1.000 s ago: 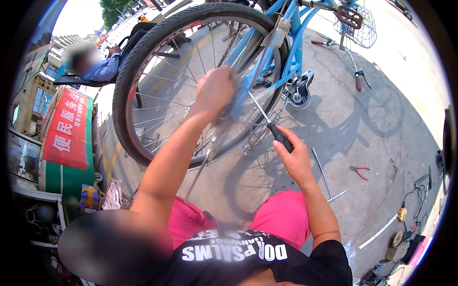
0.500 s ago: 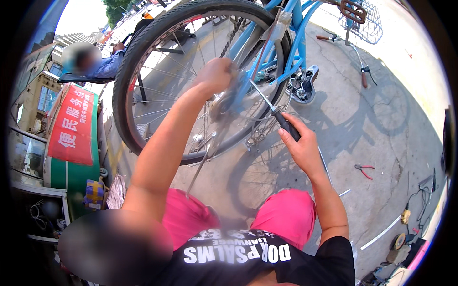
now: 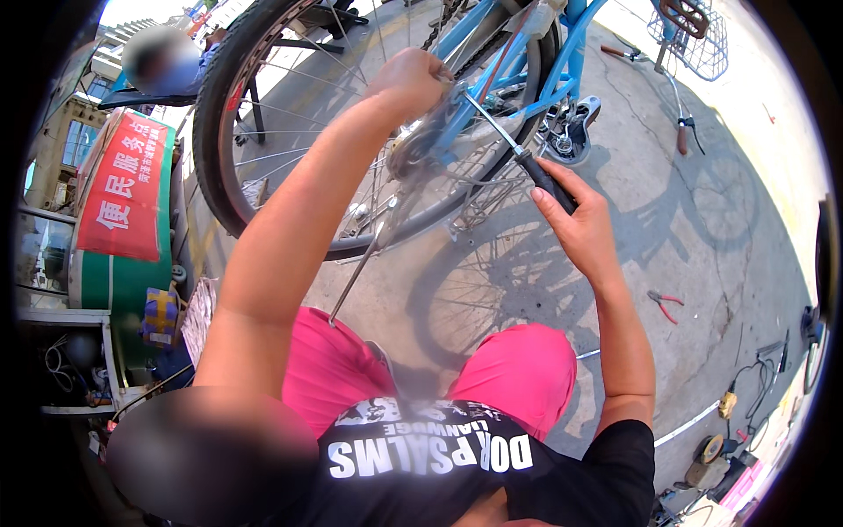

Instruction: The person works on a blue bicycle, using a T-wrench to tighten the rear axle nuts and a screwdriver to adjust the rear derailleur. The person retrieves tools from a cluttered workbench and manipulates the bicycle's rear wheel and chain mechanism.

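Note:
A light blue bicycle point(image 3: 461, 39) with a large black-tyred wheel point(image 3: 207, 132) fills the upper middle. My right hand point(image 3: 575, 215) is closed around the black handle of a screwdriver point(image 3: 500, 132). Its metal shaft points up and left, with the tip at the blue frame tube near the wheel's middle; contact is unclear. Beside that tip, my left hand point(image 3: 408, 83) is closed with fingertips bent together at the frame end. Whatever it grips is hidden. Below the left hand, a round hub part point(image 3: 408, 156) looks smeared. A thin metal rod point(image 3: 356, 283) slants down toward my left knee.
Red-handled pliers point(image 3: 666, 306) lie on the concrete at right. Farther right are cables and a small grinder-like tool point(image 3: 709, 450). A red sign point(image 3: 123, 189) on a green stand is at left, with a person point(image 3: 167, 70) behind. A wire basket point(image 3: 702, 44) is at upper right.
The bicycle and surroundings sit higher in view, and the wheel lies farther left. My left hand, smeared before, is clearer at the frame end. The screwdriver stays in my right hand.

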{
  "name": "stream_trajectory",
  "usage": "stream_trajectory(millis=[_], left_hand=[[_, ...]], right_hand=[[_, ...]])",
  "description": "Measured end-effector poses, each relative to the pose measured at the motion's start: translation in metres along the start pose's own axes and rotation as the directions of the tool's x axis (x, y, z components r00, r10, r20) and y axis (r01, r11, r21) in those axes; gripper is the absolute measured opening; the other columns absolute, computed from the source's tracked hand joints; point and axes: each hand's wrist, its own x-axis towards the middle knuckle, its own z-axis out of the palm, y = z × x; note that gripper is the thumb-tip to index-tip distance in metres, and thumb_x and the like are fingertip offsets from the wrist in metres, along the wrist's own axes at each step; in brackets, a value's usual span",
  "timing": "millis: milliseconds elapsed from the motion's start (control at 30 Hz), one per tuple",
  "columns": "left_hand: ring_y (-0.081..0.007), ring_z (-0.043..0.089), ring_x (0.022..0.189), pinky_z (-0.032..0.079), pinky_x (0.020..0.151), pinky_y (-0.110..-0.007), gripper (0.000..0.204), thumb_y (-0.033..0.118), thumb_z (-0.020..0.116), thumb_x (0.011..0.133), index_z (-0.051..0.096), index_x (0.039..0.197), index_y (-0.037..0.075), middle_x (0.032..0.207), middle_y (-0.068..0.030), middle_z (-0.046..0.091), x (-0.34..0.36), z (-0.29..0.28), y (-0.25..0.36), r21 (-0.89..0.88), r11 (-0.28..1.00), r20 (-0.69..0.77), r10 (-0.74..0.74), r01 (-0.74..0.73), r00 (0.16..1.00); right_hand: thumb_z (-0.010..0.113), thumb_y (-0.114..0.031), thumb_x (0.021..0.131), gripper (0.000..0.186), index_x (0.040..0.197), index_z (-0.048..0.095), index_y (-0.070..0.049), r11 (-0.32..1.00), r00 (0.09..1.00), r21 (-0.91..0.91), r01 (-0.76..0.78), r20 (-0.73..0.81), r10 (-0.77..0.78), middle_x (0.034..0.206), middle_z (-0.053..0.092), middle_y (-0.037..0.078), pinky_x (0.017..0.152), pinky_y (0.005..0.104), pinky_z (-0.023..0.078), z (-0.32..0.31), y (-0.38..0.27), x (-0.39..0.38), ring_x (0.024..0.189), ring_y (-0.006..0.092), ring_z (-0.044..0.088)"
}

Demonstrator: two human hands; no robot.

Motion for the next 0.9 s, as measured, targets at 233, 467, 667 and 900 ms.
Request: stream_trajectory(millis=[233, 467, 667, 900], left_hand=[[-0.0119, 0.052, 0.065, 0.041, 0.051, -0.025, 0.038, -0.008, 0.050, 0.076, 0.061, 0.111, -0.001, 0.088, -0.0074, 0.058, 0.000, -0.020, 0.005, -0.119, 0.991, 0.258, -0.023, 0.056, 0.966], [-0.0171, 0.059, 0.090, 0.048, 0.063, -0.030, 0.036, 0.002, 0.055, 0.074, 0.062, 0.109, 0.000, 0.092, -0.0085, 0.060, 0.015, -0.028, 0.016, -0.031, 0.997, 0.379, -0.050, 0.067, 0.924], [-0.0192, 0.060, 0.086, 0.047, 0.071, -0.031, 0.036, 0.011, 0.062, 0.071, 0.061, 0.104, -0.002, 0.090, -0.0093, 0.061, 0.008, -0.019, 0.013, 0.149, 0.984, 0.298, 0.047, -0.095, 0.953], [-0.0275, 0.061, 0.080, 0.046, 0.074, -0.038, 0.033, 0.015, 0.067, 0.070, 0.060, 0.097, -0.002, 0.086, -0.0167, 0.062, -0.002, 0.007, -0.001, 0.294, 0.916, -0.011, 0.287, -0.271, 0.958]], right_hand=[[0.066, -0.020, 0.083, 0.037, 0.113, 0.061, 0.001, 0.979, 0.993, -0.171, 0.110, 0.066, -0.100, 0.104, 0.066, 0.016, 0.085, 0.0302, 0.047, -0.019, -0.001, 0.016, 0.094, 0.0226, 0.064], [0.055, -0.027, 0.092, 0.039, 0.121, 0.056, -0.001, 0.836, 0.829, 0.271, -0.477, 0.455, 0.326, 0.082, 0.063, 0.010, 0.042, 0.0222, 0.041, -0.042, -0.023, 0.030, 0.047, 0.0089, 0.050], [0.052, -0.029, 0.094, 0.051, 0.136, 0.040, -0.003, 0.691, 0.720, 0.358, -0.628, 0.605, 0.340, 0.074, 0.055, 0.003, 0.033, 0.0175, 0.025, -0.049, -0.031, 0.042, 0.040, 0.0018, 0.035], [0.053, -0.027, 0.093, 0.053, 0.139, 0.038, -0.005, 0.956, 0.850, -0.115, -0.271, 0.438, 0.294, 0.072, 0.053, 0.002, 0.034, 0.0191, 0.027, -0.039, -0.036, 0.043, 0.041, 0.0036, 0.038]])
